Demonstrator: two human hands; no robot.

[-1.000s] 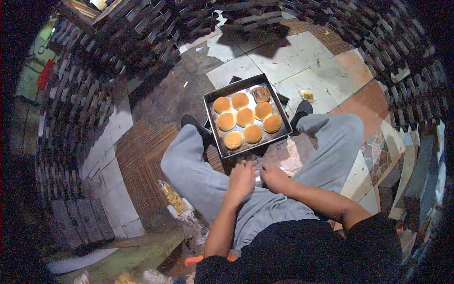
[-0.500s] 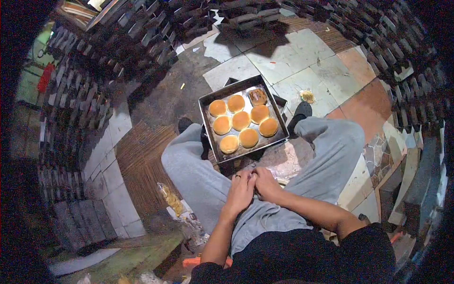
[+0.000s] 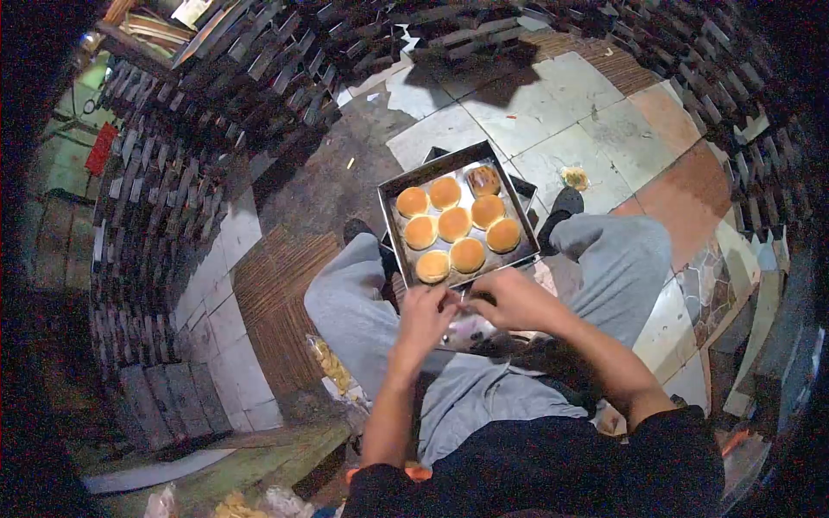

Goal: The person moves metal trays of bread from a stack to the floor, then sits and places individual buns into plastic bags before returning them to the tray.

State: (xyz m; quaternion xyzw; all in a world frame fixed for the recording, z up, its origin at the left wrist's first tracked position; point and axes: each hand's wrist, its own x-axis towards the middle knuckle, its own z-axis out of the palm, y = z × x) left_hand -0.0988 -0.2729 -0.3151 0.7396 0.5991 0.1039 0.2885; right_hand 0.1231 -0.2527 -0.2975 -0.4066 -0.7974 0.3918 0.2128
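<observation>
A square metal tray (image 3: 390,231) stands between my spread legs and holds several round golden buns (image 3: 454,224). One bun (image 3: 484,180) at the far right corner has a dark brown top. My left hand (image 3: 427,312) and my right hand (image 3: 513,302) meet just off the tray's near edge. Their fingers are pinched close together, and the right one is slightly blurred. Shiny, thin plastic (image 3: 469,330) with pinkish and dark marks shows just below the fingers, seemingly held by both hands. What it contains, if anything, I cannot make out.
Another dark tray (image 3: 523,188) shows under the first. Tall stacks of dark trays (image 3: 147,207) surround the floor. A yellowish scrap (image 3: 573,178) lies on the tiles at right. A plastic bag with yellow pieces (image 3: 332,366) rests beside my left leg.
Both hands have moved forward from my lap to the tray's near edge and drawn slightly apart. Shiny plastic now shows below them. The view has shifted slightly; the buns stay in place.
</observation>
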